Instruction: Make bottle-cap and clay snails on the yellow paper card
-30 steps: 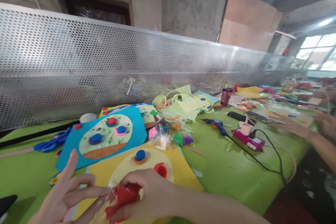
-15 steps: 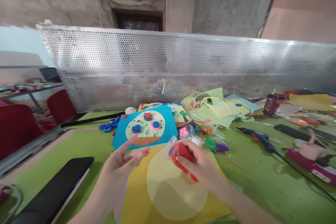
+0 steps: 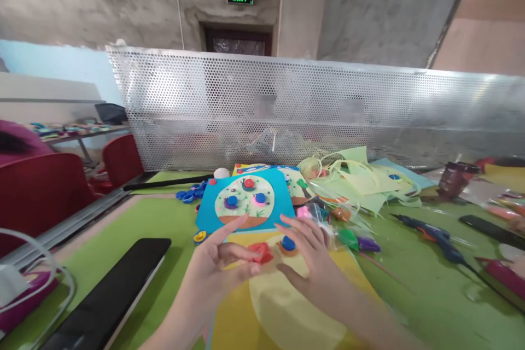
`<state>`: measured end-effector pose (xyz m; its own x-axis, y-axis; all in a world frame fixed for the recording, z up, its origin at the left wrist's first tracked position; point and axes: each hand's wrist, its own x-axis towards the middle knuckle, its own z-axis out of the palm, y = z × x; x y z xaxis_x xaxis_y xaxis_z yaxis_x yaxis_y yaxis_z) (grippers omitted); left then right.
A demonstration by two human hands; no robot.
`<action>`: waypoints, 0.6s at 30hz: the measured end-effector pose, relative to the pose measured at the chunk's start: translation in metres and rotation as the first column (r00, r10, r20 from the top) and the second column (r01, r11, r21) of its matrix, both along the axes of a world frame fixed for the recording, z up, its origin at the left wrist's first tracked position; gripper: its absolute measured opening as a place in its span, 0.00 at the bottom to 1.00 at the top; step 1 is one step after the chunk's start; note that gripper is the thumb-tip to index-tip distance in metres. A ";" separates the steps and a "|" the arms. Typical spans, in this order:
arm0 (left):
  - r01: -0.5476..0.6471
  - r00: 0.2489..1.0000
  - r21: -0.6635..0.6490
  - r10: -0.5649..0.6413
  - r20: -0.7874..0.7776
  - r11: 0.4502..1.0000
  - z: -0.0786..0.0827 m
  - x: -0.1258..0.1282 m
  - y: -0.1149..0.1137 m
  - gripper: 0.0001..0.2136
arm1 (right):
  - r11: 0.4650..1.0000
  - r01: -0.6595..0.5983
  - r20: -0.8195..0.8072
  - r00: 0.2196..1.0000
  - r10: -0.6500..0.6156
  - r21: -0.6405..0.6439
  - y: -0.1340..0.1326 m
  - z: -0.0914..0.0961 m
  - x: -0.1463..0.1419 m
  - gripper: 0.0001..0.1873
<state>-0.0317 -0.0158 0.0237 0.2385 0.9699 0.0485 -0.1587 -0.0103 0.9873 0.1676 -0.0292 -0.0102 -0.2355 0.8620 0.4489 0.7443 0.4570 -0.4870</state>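
Observation:
A small red lump, seemingly modelling clay, is pinched between the thumb and fingertips of my left hand. My right hand hovers just right of it, fingers spread and curved with nothing gripped. Partly behind those fingers is a blue bottle cap with a brown rim. Under both hands lies a yellow sheet bearing a pale yellow circle. Beyond them rests a blue card decorated with cap snails, small dots and green grass on a pale round.
A black phone-like slab lies at left, with a white cable. Blue caps sit by the card. Green and purple clay packets, paper strips, a glue gun and a cup are to the right.
The red clay and plastic wrapping have left my right hand, which has opened. A red lump is now pinched in my left hand. The camera view has swung left.

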 end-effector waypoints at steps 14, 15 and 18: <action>0.077 0.859 0.670 0.292 -0.420 0.738 -0.011 0.002 -0.007 0.29 | 0.966 -0.227 -0.314 0.932 0.179 -0.124 -0.031 0.007 -0.011 0.19; 0.116 0.822 0.770 0.375 -0.429 0.628 -0.013 0.002 -0.008 0.26 | 0.964 -0.241 -0.369 0.911 0.184 -0.115 -0.031 0.005 -0.010 0.17; 0.244 0.729 0.918 0.565 -0.386 0.312 -0.019 0.002 -0.010 0.25 | 0.957 -0.272 -0.499 0.846 0.188 -0.100 -0.027 0.001 -0.012 0.12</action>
